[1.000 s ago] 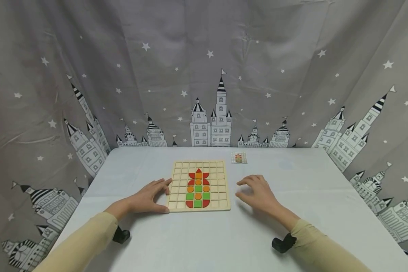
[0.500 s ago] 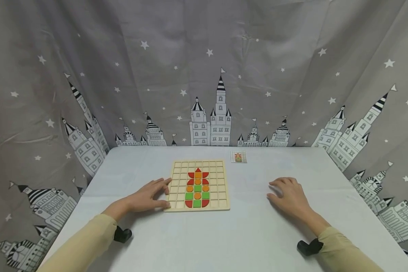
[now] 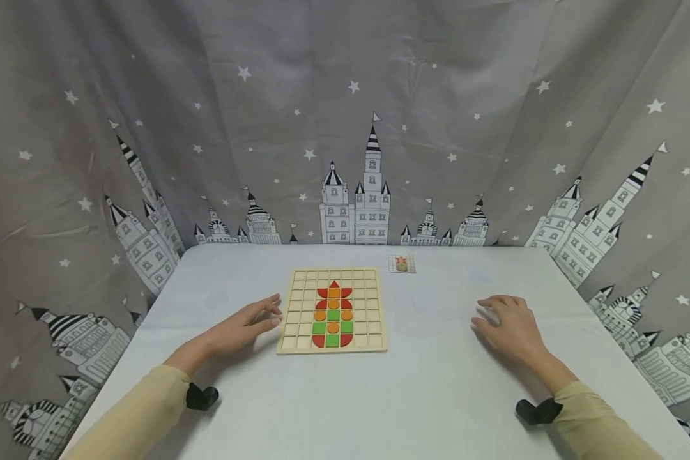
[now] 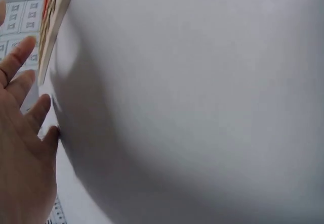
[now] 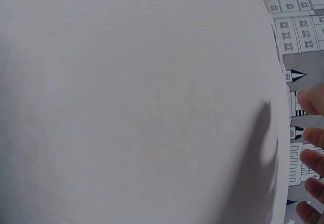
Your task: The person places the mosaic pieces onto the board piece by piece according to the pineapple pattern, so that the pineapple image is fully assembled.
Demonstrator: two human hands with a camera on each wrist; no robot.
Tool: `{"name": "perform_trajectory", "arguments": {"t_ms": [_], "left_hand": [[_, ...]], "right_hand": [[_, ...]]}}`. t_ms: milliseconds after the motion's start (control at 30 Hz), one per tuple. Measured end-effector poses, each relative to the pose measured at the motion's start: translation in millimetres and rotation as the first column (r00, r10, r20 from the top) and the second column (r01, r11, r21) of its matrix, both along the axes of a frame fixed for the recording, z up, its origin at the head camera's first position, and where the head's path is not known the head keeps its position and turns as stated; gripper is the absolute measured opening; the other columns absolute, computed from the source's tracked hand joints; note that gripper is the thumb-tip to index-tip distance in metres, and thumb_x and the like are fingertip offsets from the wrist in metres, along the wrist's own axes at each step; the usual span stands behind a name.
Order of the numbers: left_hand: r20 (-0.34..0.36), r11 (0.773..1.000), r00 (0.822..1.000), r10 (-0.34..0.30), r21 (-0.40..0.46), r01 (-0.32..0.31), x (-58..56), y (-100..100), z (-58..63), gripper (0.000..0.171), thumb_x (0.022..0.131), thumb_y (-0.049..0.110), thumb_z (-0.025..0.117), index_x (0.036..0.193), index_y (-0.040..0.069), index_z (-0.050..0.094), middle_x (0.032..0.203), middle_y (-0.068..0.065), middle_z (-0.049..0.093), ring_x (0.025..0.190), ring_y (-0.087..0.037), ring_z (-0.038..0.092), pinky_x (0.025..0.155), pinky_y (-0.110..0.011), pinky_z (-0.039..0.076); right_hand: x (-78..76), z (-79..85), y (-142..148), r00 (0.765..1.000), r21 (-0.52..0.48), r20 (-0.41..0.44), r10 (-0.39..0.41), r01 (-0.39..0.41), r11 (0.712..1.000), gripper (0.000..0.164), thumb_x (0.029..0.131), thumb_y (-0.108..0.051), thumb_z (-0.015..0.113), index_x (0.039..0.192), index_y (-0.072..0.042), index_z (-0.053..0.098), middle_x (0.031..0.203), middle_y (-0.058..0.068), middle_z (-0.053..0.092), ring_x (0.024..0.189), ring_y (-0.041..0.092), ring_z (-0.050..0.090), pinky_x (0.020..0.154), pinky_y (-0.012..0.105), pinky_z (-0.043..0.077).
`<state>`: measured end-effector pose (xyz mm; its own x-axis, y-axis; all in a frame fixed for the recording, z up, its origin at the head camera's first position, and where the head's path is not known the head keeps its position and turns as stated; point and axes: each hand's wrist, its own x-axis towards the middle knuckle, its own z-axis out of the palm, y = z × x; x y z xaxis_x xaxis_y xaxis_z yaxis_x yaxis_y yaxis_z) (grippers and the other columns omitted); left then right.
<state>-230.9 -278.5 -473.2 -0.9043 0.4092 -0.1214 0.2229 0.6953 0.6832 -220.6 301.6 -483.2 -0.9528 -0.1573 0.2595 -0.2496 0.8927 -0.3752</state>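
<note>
A pale wooden grid board (image 3: 370, 329) lies on the white table, left of the middle in the head view. Red, orange and green pieces (image 3: 333, 315) fill some of its squares in an upright, pineapple-like figure topped by a red triangle. Just beside the board's left edge is my left hand (image 3: 238, 329), fingers and thumb apart and holding nothing; whether a fingertip touches the edge I cannot tell. Well to the right, my right hand (image 3: 512, 329) hovers over the table with loosely bent fingers and nothing in them. Its spread fingertips (image 5: 313, 158) show at the right wrist view's edge.
Behind the board, to its right, lies a small card (image 3: 402, 263) printed with a similar figure on a grid. A grey curtain (image 3: 437, 147) with castles and stars hangs behind the white table (image 3: 420, 402). Black wrist devices (image 3: 539, 412) sit at both sleeves.
My right hand has moved away from the board to the right. My left hand, which rested against the board's left edge, has drawn back slightly to the left. The pieces keep their arrangement.
</note>
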Motion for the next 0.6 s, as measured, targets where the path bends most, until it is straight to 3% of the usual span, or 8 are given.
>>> {"name": "perform_trajectory", "arguments": {"t_ms": [100,167,233,333,433,600], "left_hand": [[-0.108,0.994,0.994,0.033,-0.101,-0.044,-2.3,-6.2,8.7,0.051,0.106,0.050,0.048,0.141,0.013,0.055,0.168,-0.012,0.025,0.153,-0.042,0.019,0.121,-0.067,0.012],[-0.219,0.974,0.975,0.026,-0.214,-0.074,-3.8,-13.1,13.1,0.059,0.107,0.052,0.045,0.146,0.009,0.053,0.166,-0.015,0.027,0.151,-0.044,0.021,0.121,-0.066,0.009],[-0.316,0.937,0.948,0.015,-0.328,-0.124,-5.1,-21.5,16.5,0.065,0.106,0.055,0.043,0.149,0.007,0.050,0.165,-0.017,0.028,0.150,-0.045,0.022,0.121,-0.066,0.006],[-0.400,0.873,0.916,0.011,-0.444,-0.204,-7.5,-35.9,18.6,0.072,0.106,0.059,0.039,0.155,0.007,0.042,0.166,-0.018,0.025,0.151,-0.046,0.018,0.121,-0.066,-0.003],[-0.426,0.827,0.904,0.032,-0.497,-0.263,-10.5,-47.7,19.1,0.076,0.106,0.062,0.034,0.159,0.007,0.033,0.167,-0.020,0.019,0.152,-0.047,0.012,0.119,-0.067,-0.011],[-0.374,0.800,0.923,0.093,-0.524,-0.293,-11.4,-58.2,15.2,0.083,0.104,0.066,0.027,0.162,0.006,0.023,0.167,-0.025,0.012,0.151,-0.051,0.007,0.115,-0.070,-0.016]], "right_hand": [[-2.1,4.7,1.5,1.000,-0.001,-0.025,-0.004,0.004,1.000,0.046,0.094,-0.034,0.071,0.126,-0.001,0.066,0.131,0.027,0.058,0.126,0.052,0.042,0.099,0.070,0.034],[-2.9,8.5,1.5,0.999,0.007,-0.039,-0.006,0.006,1.000,0.047,0.095,-0.035,0.071,0.126,-0.001,0.066,0.132,0.027,0.058,0.126,0.052,0.042,0.099,0.070,0.034],[-3.9,11.9,1.3,0.999,0.021,-0.052,-0.008,0.009,1.000,0.048,0.094,-0.036,0.072,0.127,-0.001,0.066,0.132,0.027,0.058,0.126,0.052,0.042,0.099,0.070,0.034],[-4.6,14.8,1.9,0.997,0.061,-0.076,-0.008,0.012,0.998,0.053,0.093,-0.038,0.073,0.130,-0.001,0.064,0.135,0.026,0.056,0.128,0.051,0.041,0.101,0.071,0.034],[-6.8,15.6,4.0,0.994,0.103,-0.106,-0.001,0.011,0.995,0.061,0.092,-0.042,0.073,0.134,0.000,0.061,0.138,0.027,0.054,0.132,0.052,0.039,0.104,0.072,0.031],[-11.5,14.3,9.9,0.995,0.174,-0.098,0.000,0.017,0.985,0.074,0.094,-0.053,0.067,0.144,0.000,0.052,0.148,0.029,0.046,0.140,0.055,0.030,0.112,0.074,0.021]]}}
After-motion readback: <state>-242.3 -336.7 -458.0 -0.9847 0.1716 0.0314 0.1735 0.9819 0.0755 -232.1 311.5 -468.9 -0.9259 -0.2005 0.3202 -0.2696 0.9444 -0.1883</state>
